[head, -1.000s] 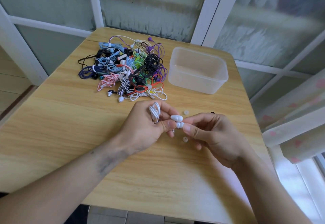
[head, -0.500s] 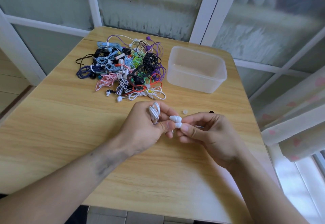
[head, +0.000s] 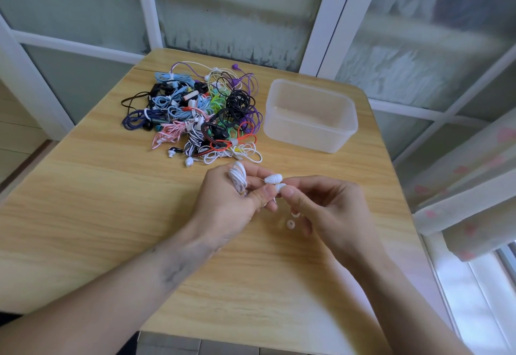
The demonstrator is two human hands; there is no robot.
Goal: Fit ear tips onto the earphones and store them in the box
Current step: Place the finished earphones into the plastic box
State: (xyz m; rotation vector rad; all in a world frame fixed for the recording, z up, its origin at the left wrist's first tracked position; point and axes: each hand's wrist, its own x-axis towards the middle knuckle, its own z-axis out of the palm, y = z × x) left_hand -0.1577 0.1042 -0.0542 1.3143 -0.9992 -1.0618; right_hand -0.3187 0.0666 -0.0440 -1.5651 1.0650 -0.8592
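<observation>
My left hand (head: pixel 226 201) grips a coiled white earphone cable (head: pixel 238 177) above the table's middle, with its two white earbuds (head: pixel 273 179) sticking out to the right between thumb and fingers. My right hand (head: pixel 329 209) meets it from the right, and its thumb and forefinger pinch the lower earbud (head: pixel 280 186). A small white ear tip (head: pixel 290 224) lies on the wood just below the hands, and a second one (head: pixel 295 214) shows by my right fingers. The clear plastic box (head: pixel 311 120) stands empty at the back right.
A tangled pile of coloured earphones (head: pixel 201 114) covers the back middle of the wooden table (head: pixel 97 201). Window frames run behind the table. A pale curtain (head: pixel 469 187) hangs off its right edge.
Both hands stay joined at the white earbuds with only small finger shifts. The ear tip under the hands, hidden half a second ago, shows again.
</observation>
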